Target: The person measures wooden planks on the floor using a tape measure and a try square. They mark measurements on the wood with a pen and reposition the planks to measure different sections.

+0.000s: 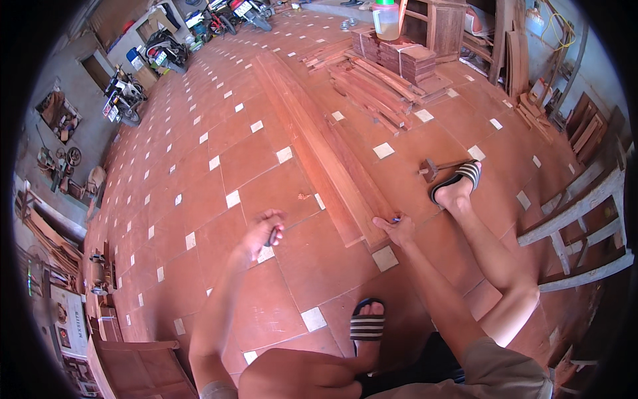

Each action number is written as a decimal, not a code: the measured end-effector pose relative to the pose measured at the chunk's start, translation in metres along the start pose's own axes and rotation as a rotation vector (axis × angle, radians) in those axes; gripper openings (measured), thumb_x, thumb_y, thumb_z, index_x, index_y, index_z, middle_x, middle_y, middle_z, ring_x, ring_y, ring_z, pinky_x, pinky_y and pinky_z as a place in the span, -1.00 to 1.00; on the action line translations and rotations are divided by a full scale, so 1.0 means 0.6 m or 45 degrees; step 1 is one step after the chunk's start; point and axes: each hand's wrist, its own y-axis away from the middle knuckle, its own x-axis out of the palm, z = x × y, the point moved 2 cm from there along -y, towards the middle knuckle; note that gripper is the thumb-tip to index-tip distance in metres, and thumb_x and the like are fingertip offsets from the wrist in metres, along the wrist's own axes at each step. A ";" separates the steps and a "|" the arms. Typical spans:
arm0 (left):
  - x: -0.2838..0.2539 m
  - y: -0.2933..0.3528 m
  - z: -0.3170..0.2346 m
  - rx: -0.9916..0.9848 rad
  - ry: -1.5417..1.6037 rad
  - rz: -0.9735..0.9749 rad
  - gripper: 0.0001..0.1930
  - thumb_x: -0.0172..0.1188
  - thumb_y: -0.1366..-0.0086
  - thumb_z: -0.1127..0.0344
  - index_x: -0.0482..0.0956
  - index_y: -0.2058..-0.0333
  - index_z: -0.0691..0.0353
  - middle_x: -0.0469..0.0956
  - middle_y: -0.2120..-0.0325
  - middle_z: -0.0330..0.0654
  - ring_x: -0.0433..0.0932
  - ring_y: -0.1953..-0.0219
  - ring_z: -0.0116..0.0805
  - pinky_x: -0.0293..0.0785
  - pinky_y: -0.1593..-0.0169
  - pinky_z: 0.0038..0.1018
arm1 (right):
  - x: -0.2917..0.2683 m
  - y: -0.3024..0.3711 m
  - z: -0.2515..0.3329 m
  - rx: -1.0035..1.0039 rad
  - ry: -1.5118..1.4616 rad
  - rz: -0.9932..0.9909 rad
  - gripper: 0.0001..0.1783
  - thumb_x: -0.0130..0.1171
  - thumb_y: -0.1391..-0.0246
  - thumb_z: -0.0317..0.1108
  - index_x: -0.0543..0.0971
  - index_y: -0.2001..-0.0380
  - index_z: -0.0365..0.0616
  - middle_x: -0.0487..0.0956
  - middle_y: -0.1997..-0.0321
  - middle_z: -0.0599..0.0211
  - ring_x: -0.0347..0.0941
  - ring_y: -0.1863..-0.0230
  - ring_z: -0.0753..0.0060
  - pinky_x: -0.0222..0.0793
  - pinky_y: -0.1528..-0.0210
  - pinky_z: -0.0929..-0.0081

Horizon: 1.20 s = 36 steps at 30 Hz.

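Two long reddish wooden boards [332, 169] lie side by side on the tiled floor, running away from me. At the near end of the right-hand board is my right hand [397, 230], its thumb on the wood and its fingers closed around something small and blue that I cannot make out fully. My left hand [263, 234] hovers to the left of the boards, slightly blurred, with its fingers curled around a small dark object [272, 235] whose kind is unclear. A wooden-headed mallet [429, 170] lies on the floor beside my right foot.
Beyond the boards lie loose wooden strips [372, 93] and a stack of wooden pieces [399, 56] with a green-topped plastic container [386, 21] on it. A wooden frame [578, 213] stands at right. Motorbikes [123, 100] are parked far left; a wooden cabinet piece [139, 369] sits near left.
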 end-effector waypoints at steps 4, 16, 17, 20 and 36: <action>0.054 -0.022 0.081 -0.124 0.081 0.137 -0.85 0.18 -0.43 0.35 0.61 0.10 0.24 0.53 0.46 -0.33 0.52 0.49 -0.54 0.43 0.49 -0.57 | 0.023 0.014 -0.004 0.034 -0.113 0.056 0.07 0.68 0.38 0.37 0.60 0.14 -0.50 0.72 0.21 -0.08 0.70 0.16 0.10 0.62 0.08 0.26; 0.170 -0.081 0.196 -0.170 0.209 0.259 -0.84 0.25 -0.43 0.26 0.63 0.15 0.21 0.54 0.46 -0.34 0.52 0.47 -0.53 0.43 0.44 -0.54 | -0.016 0.017 -0.016 0.019 -0.041 -0.051 -0.27 0.49 -0.04 0.30 0.65 0.35 -0.31 0.68 0.42 0.14 0.62 0.31 0.34 0.54 0.25 0.33; 0.170 -0.082 0.208 -0.157 0.195 0.257 -0.83 0.26 -0.42 0.25 0.64 0.16 0.22 0.55 0.46 -0.32 0.52 0.47 -0.51 0.44 0.43 -0.51 | -0.021 0.023 -0.024 0.028 -0.046 -0.090 -0.28 0.45 -0.07 0.30 0.66 0.37 -0.31 0.67 0.44 0.14 0.61 0.32 0.35 0.53 0.26 0.32; 0.136 -0.085 0.275 0.332 -0.515 0.061 -0.76 0.31 -0.36 0.21 0.66 0.17 0.27 0.60 0.47 -0.20 0.55 0.46 -0.43 0.51 0.36 -0.41 | -0.031 0.069 -0.050 0.038 -0.054 -0.119 -0.30 0.39 -0.14 0.28 0.67 0.37 -0.31 0.68 0.45 0.09 0.63 0.32 0.26 0.53 0.26 0.24; 0.174 -0.090 0.385 0.867 -1.534 -0.363 -0.79 0.23 -0.25 0.26 0.54 0.15 0.12 0.51 0.18 -0.09 0.52 0.05 -0.01 0.47 -0.05 -0.01 | -0.189 0.229 -0.034 -0.066 0.510 0.338 -0.22 0.68 0.24 -0.09 0.58 0.02 -0.36 0.67 0.25 -0.12 0.64 0.19 -0.11 0.56 0.08 0.09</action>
